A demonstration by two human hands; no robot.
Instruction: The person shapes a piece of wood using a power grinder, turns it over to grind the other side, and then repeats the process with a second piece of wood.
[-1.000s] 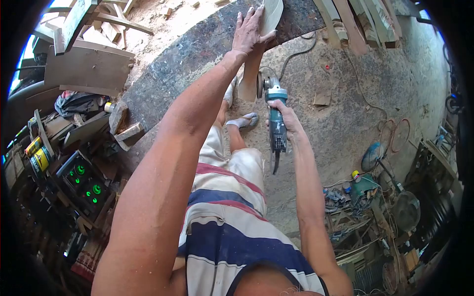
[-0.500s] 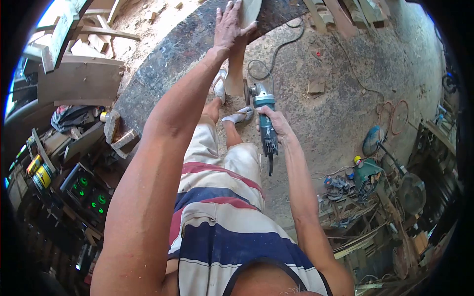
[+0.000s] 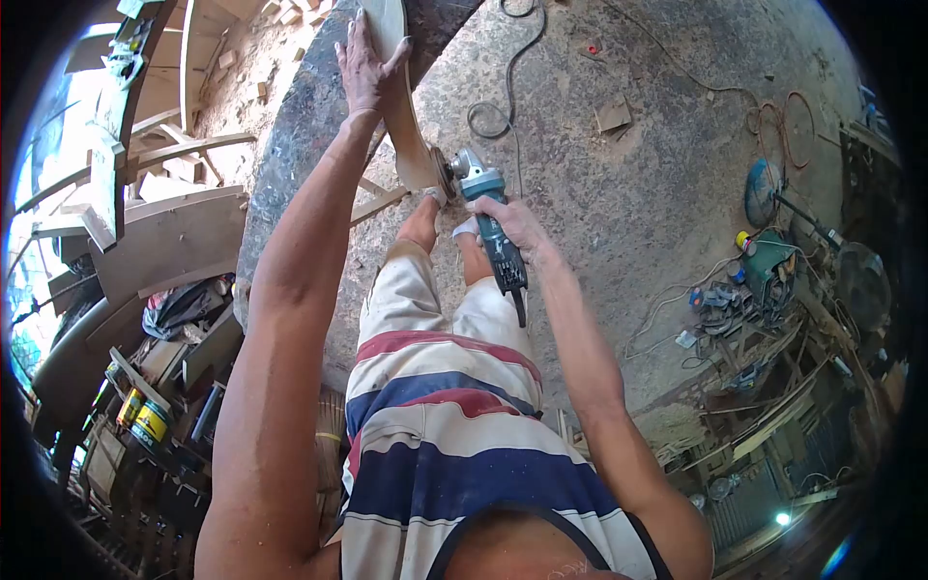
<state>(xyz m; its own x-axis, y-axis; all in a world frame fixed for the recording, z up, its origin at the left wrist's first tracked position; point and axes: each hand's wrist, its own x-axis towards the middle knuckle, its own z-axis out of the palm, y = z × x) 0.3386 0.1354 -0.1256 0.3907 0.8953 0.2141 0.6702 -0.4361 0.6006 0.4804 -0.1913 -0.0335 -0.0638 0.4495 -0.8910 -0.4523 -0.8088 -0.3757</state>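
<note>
A long, curved wooden piece lies partly over the dark worktable, its near end jutting past the table edge. My left hand rests on it farther up, fingers stretched out and thumb spread across to the right side. In my right hand is a teal and black angle grinder, gripped around its body. The grinder's disc stands right at the right edge of the wood's near end. My feet are on the floor below, partly covered by the wood and grinder.
The grinder's cord loops over the concrete floor. A wood offcut lies to the right, with a blue-headed fan beyond. Curved wooden parts are piled at left. A yellow can stands lower left.
The view has shifted, and the wood, both hands and the grinder now appear farther left. The grinder is tilted more, its disc at the wood's edge. The wood's near end has turned rightward.
</note>
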